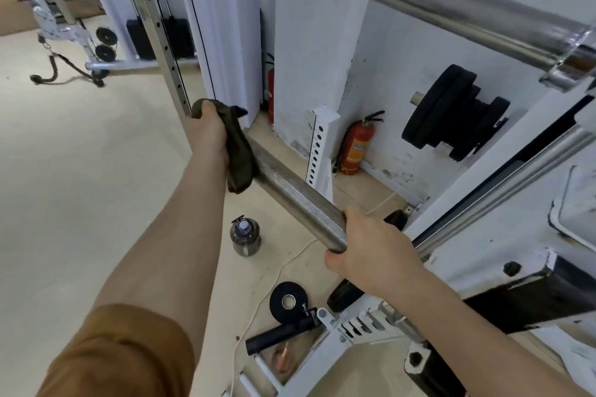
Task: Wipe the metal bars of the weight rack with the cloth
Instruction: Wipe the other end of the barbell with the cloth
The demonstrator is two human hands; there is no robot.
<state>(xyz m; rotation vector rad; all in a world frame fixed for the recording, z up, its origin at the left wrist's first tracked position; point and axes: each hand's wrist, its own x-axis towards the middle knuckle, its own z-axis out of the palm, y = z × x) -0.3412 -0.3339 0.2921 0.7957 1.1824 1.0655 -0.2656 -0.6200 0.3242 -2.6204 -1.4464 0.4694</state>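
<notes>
A thick steel bar juts from the white weight rack toward the middle of the view. My left hand grips a dark olive cloth and presses it around the bar's far end; part of the cloth hangs below. My right hand is wrapped around the near part of the same bar, close to the rack. A second, shinier steel bar crosses the upper right, untouched.
On the floor below lie a dark water bottle, a small black weight plate and a thin white cord. Black plates hang on the wall rack, beside a red fire extinguisher. A cable machine stands at the back left.
</notes>
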